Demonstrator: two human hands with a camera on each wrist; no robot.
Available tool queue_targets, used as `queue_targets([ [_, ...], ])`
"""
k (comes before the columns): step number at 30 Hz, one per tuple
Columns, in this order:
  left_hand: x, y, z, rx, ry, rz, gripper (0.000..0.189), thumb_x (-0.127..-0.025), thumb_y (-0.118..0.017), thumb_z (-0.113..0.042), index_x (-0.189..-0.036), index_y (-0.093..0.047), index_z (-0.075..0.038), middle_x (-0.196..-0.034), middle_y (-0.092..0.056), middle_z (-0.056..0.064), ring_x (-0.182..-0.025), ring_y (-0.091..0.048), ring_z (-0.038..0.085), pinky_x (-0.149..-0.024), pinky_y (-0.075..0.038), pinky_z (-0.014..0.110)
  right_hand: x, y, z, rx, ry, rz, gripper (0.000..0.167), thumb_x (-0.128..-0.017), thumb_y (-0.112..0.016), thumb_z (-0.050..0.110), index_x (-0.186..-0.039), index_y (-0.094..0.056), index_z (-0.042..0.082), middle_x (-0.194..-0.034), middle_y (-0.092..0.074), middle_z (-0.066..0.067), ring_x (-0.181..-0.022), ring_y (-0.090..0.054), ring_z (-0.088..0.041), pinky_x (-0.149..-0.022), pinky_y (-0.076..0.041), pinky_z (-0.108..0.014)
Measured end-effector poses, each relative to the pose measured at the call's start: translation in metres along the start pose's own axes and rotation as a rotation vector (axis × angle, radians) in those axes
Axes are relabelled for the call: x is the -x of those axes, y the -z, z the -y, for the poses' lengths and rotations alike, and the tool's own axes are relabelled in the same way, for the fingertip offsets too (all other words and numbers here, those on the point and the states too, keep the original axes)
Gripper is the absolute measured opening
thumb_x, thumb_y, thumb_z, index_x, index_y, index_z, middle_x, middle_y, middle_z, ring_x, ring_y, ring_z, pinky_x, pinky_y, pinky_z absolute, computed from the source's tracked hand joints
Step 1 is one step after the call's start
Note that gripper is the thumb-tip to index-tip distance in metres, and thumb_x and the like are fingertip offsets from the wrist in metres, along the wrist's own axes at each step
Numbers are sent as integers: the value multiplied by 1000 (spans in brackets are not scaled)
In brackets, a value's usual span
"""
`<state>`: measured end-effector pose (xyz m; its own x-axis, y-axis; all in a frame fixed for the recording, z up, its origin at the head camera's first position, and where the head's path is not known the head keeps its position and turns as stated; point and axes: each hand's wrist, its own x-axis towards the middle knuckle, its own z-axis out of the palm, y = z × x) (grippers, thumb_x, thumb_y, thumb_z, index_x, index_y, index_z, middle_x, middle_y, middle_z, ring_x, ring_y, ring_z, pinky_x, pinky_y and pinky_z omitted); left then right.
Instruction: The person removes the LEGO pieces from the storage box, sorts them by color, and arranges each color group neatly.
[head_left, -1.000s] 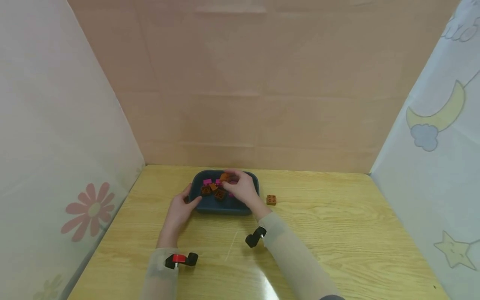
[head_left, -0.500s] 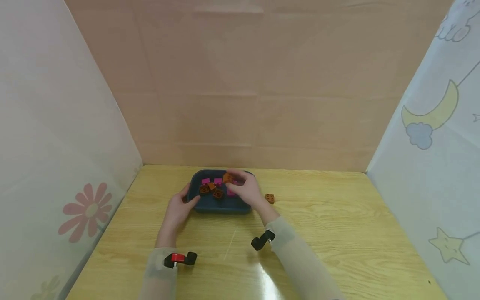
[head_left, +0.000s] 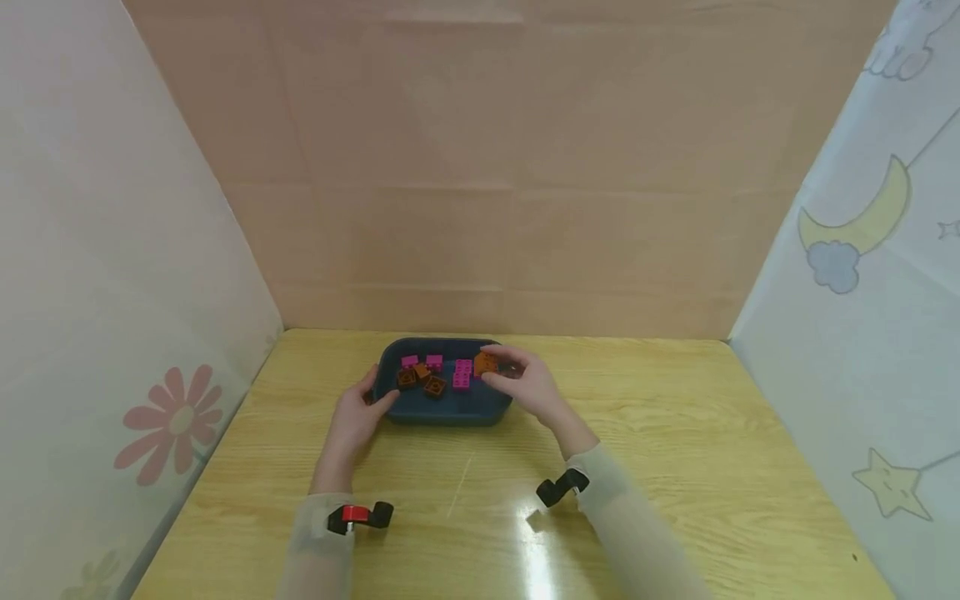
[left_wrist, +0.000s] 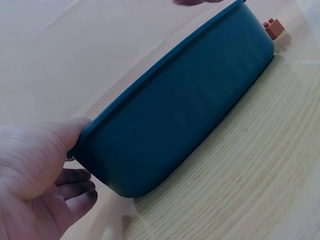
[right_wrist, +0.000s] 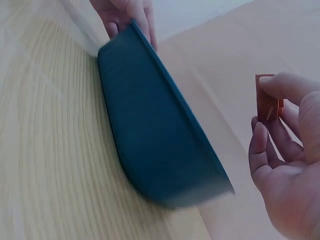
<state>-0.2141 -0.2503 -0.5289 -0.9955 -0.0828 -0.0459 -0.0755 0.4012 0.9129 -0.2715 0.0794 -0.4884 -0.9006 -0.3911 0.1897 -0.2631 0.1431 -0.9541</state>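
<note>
A dark blue plastic tub (head_left: 450, 414) stands on the table. My left hand (head_left: 356, 417) grips its left end, thumb over the rim and fingers curled outside, as the left wrist view shows. Above the tub's right end, my right hand (head_left: 534, 390) pinches an orange toy building brick (head_left: 485, 363) between thumb and fingers; the right wrist view shows the brick's (right_wrist: 268, 97) hollow underside. Inside the tub lie a longer pink brick (head_left: 462, 375), two small pink bricks (head_left: 434, 362), and several orange-brown bricks (head_left: 434, 386) grouped toward the left.
Another orange brick (left_wrist: 273, 28) sits on the wooden table (head_left: 675, 433) just past the tub's right end; in the head view my right hand hides it. A tan backdrop (head_left: 480, 183) rises behind, with patterned cloth (head_left: 862, 317) on the right and left sides.
My right hand has carried the orange brick rightward across the tub, uncovering the longer pink brick and covering the loose orange brick on the table. The left hand keeps its grip on the tub.
</note>
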Motion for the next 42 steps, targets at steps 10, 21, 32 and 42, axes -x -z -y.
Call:
queue_targets([
  [10, -2, 1, -4, -14, -13, -10, 78, -107, -70, -28, -169, -28, -6, -174, -25, 13, -158, -29, 38, -127, -31, 51, 31, 59, -16, -48, -42, -32, 49, -98, -79, 8, -145, -65, 0, -139, -67, -18, -121, -68, -31, -93, -62, -29],
  [21, 0, 2, -5, -84, -44, -2, 75, -110, -64, -29, -169, -25, -2, -173, -26, 19, -159, -27, 40, -127, -29, 54, 60, 101, -45, 15, -150, -122, 51, -101, -78, 17, -148, -63, 6, -146, -63, -18, -131, -61, -24, -99, -55, -19],
  [32, 2, 0, -1, -111, -101, 10, 68, -115, -52, -32, -167, -25, 3, -173, -24, 20, -160, -24, 39, -130, -23, 53, 68, 107, -72, 100, -301, -67, 57, -99, -79, 19, -151, -61, 5, -148, -64, -14, -136, -58, -35, -118, -43, -52],
  [42, 5, -3, 7, -52, -126, -24, 69, -114, -55, -33, -167, -27, 3, -173, -25, 19, -158, -28, 38, -128, -28, 52, 67, 106, -75, 108, -302, -50, 54, -99, -78, 14, -149, -62, 4, -150, -62, -17, -137, -57, -38, -117, -43, -54],
])
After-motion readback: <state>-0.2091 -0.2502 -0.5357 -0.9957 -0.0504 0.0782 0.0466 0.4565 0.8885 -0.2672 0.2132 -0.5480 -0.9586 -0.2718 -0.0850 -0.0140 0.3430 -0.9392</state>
